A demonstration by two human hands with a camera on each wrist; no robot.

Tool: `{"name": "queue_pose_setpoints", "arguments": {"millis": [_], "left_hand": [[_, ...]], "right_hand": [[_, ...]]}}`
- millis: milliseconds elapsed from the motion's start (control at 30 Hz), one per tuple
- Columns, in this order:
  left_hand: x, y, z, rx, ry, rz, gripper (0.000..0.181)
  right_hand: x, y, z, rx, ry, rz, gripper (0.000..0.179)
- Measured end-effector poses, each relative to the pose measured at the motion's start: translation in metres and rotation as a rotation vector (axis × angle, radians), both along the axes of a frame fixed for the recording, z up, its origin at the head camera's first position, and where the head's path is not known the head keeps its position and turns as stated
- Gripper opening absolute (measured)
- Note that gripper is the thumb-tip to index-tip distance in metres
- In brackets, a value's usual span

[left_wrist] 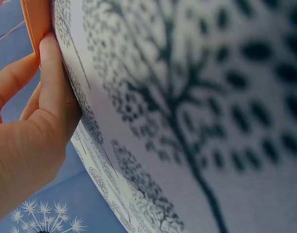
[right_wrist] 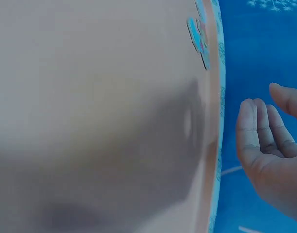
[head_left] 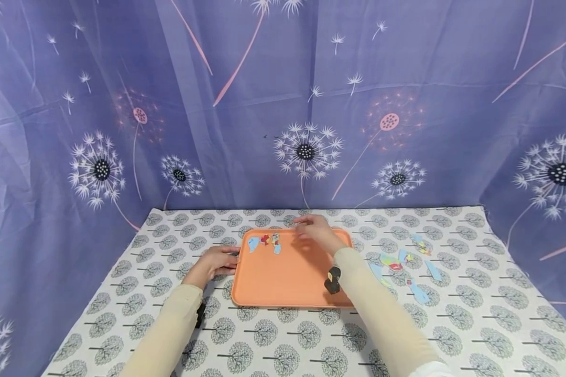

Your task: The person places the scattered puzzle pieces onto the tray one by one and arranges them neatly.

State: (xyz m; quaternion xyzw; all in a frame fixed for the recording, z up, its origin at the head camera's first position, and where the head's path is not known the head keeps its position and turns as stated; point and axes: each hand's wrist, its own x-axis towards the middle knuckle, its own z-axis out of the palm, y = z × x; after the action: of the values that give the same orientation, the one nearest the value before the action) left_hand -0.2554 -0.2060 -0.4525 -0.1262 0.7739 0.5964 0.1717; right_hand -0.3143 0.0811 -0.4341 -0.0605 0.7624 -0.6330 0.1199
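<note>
An orange tray [head_left: 283, 280] lies on the table, and my left hand [head_left: 217, 261] holds its left rim. In the left wrist view the thumb and fingers of that hand [left_wrist: 36, 126] meet at the tray's edge [left_wrist: 36, 24]. Above the far part of the tray hovers my right hand [head_left: 315, 230], its fingers loosely bent. The right wrist view shows that hand [right_wrist: 272, 141] with nothing in it. Flat irregular pieces sit in the tray's far left corner: a light blue one [head_left: 253, 243], a red one [head_left: 264, 239] and a mixed-colour cluster [head_left: 276, 242].
Several more flat pieces, among them a red and green one [head_left: 392, 262] and a blue one [head_left: 421, 294], are scattered right of the tray. The tablecloth [head_left: 283, 335] has a tree print. A blue dandelion curtain [head_left: 245, 157] stands behind the table.
</note>
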Motion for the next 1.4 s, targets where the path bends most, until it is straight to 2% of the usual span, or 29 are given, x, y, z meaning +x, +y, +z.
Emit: {"name": "queue_pose_setpoints", "arguments": {"millis": [167,333,467,633,933,1133,1400], "left_hand": [[0.0,0.0,0.002,0.002,-0.001,0.0,0.048],[-0.001,0.0,0.005,0.016,0.003,-0.005,0.049],[-0.002,0.001,0.006,0.019,0.006,-0.006,0.049],[-0.001,0.001,0.005,0.012,0.007,-0.005,0.048],[0.002,-0.002,0.003,0.021,-0.01,0.001,0.05],[0.001,-0.002,0.001,0.02,0.004,-0.007,0.049],[0.002,0.0,0.002,0.014,0.007,-0.012,0.047]], "right_hand": [[0.002,0.018,0.007,0.041,0.047,-0.015,0.037],[0.003,0.038,0.014,0.032,0.092,-0.03,0.037],[0.007,0.057,0.018,0.082,0.138,-0.031,0.038],[0.008,0.084,0.014,0.135,0.126,-0.027,0.043],[0.019,0.135,0.009,0.132,0.011,-0.037,0.054],[0.031,0.164,0.006,0.243,0.016,-0.037,0.058],[0.048,0.194,0.004,0.286,0.024,-0.016,0.058]]}}
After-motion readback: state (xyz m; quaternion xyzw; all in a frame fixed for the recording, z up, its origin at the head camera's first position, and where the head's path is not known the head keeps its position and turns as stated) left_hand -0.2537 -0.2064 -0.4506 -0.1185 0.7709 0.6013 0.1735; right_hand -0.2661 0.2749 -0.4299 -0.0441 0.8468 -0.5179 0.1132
